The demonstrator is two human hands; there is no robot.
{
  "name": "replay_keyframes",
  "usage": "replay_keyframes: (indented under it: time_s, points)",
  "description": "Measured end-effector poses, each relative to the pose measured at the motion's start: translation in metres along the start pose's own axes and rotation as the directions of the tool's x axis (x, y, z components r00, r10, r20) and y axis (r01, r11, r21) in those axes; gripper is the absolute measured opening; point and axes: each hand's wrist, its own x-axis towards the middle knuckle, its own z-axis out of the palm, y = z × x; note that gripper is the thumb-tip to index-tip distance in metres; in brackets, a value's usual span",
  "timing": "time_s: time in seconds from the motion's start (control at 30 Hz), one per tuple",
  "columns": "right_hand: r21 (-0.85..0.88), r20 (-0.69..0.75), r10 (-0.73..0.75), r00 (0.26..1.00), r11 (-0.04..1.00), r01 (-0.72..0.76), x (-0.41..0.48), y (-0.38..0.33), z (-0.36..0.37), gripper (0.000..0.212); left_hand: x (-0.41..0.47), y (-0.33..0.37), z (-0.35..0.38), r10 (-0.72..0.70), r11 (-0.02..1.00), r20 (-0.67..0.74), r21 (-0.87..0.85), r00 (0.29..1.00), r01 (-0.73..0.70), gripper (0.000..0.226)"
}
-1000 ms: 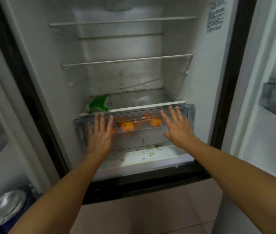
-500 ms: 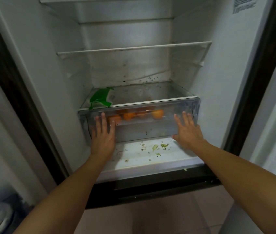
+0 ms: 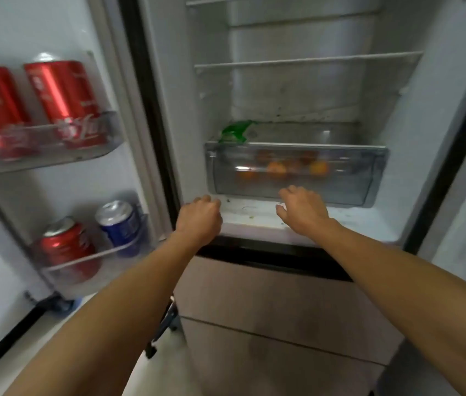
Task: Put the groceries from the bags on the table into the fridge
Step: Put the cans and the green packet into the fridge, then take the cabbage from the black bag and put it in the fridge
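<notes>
The fridge stands open in front of me. Its clear crisper drawer [image 3: 369,172] is pushed in under the lowest shelf, and several oranges [image 3: 276,168] show blurred through its front. A green bag [image 3: 236,131] lies on the shelf above the drawer's left end. My left hand [image 3: 199,220] hovers at the fridge's lower left edge with fingers loosely curled, holding nothing. My right hand [image 3: 301,210] is just in front of the drawer's bottom edge, fingers relaxed and empty. Neither hand touches the drawer.
The left door is swung open. Its upper bin [image 3: 43,141] carries two tall red cans [image 3: 65,98]. A lower bin holds a red can [image 3: 65,247] and a blue can [image 3: 120,221]. Wire shelves [image 3: 306,61] sit above. Crumbs lie on the fridge floor [image 3: 254,214].
Both hands pressed flat on the drawer front and pushed it in. They have since come off it and drawn back, fingers curling. My view has swung left onto the door.
</notes>
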Motion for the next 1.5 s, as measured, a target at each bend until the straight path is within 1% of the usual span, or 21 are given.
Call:
replay_keyframes:
  time_s: [0.1,0.17,0.27,0.33,0.47,0.57,0.67,0.73,0.83,0.93,1.0,1.07,1.13,1.2,1.27,1.33,1.4,1.5]
  points:
    - [0.060,0.010,-0.166,0.986,0.984,0.166,-0.032,-0.048,-0.001,0.037,-0.075,-0.007,-0.017,-0.069,0.997,0.030,0.040,0.997,0.068,0.021]
    - [0.113,0.007,-0.281,0.960,0.954,0.278,-0.057,-0.083,-0.002,0.035,-0.127,-0.014,-0.027,-0.129,0.990,0.073,0.068,0.989,0.124,0.022]
    - [0.147,-0.018,-0.438,0.899,0.888,0.436,-0.090,-0.140,-0.010,0.034,-0.205,-0.034,-0.047,-0.225,0.970,0.108,0.118,0.968,0.212,0.027]
    - [0.197,-0.063,-0.529,0.846,0.825,0.530,-0.109,-0.183,-0.016,0.031,-0.259,-0.051,-0.064,-0.307,0.947,0.125,0.141,0.943,0.289,0.023]
    - [0.268,-0.112,-0.706,0.699,0.656,0.705,-0.158,-0.282,-0.031,0.028,-0.381,-0.090,-0.100,-0.509,0.852,0.157,0.234,0.846,0.469,0.020]
    - [0.293,-0.171,-0.788,0.592,0.533,0.794,-0.198,-0.359,-0.046,0.028,-0.471,-0.117,-0.126,-0.635,0.760,0.148,0.292,0.758,0.580,0.020]
    - [0.283,-0.238,-0.846,0.478,0.410,0.867,-0.241,-0.437,-0.066,0.028,-0.558,-0.140,-0.152,-0.744,0.657,0.133,0.321,0.654,0.682,0.021]
    - [0.282,-0.252,-0.878,0.407,0.335,0.899,-0.274,-0.491,-0.077,0.029,-0.619,-0.155,-0.168,-0.800,0.592,0.132,0.333,0.585,0.734,0.021]
    - [0.297,-0.271,-0.904,0.332,0.250,0.922,-0.330,-0.574,-0.097,0.031,-0.709,-0.176,-0.197,-0.861,0.506,0.136,0.309,0.489,0.805,0.019]
    - [0.332,-0.299,-0.917,0.265,0.161,0.929,-0.386,-0.651,-0.122,0.033,-0.789,-0.198,-0.230,-0.917,0.394,0.094,0.379,0.389,0.838,0.015]
    - [0.364,-0.321,-0.921,0.221,0.095,0.926,-0.419,-0.698,-0.137,0.033,-0.838,-0.212,-0.247,-0.950,0.304,0.066,0.414,0.305,0.858,0.016]
    - [0.366,-0.328,-0.932,0.152,0.023,0.930,-0.450,-0.739,-0.151,0.030,-0.882,-0.224,-0.261,-0.973,0.230,0.068,0.417,0.223,0.879,0.019]
    - [0.354,-0.342,-0.935,0.092,-0.037,0.935,-0.477,-0.778,-0.165,0.026,-0.920,-0.236,-0.273,-0.985,0.170,0.064,0.419,0.157,0.892,0.019]
    - [0.342,-0.359,-0.932,0.049,-0.082,0.936,-0.498,-0.817,-0.177,0.025,-0.954,-0.251,-0.283,-0.993,0.117,0.040,0.422,0.110,0.899,0.020]
    - [0.328,-0.365,-0.931,0.002,-0.126,0.936,-0.517,-0.854,-0.184,0.026,-0.983,-0.266,-0.288,-0.997,0.075,0.044,0.410,0.063,0.909,0.022]
    - [0.330,-0.358,-0.933,-0.037,-0.163,0.930,-0.533,-0.891,-0.185,0.026,-1.011,-0.282,-0.287,-0.999,0.036,0.044,0.368,0.021,0.929,0.022]
    - [0.338,-0.349,-0.935,-0.063,-0.188,0.922,-0.548,-0.932,-0.183,0.028,-1.038,-0.301,-0.286,-0.999,0.000,0.036,0.343,-0.014,0.939,0.019]
    - [0.355,-0.335,-0.938,-0.089,-0.213,0.910,-0.566,-1.003,-0.181,0.032,-1.076,-0.345,-0.289,-0.999,-0.029,0.021,0.380,-0.040,0.924,0.022]
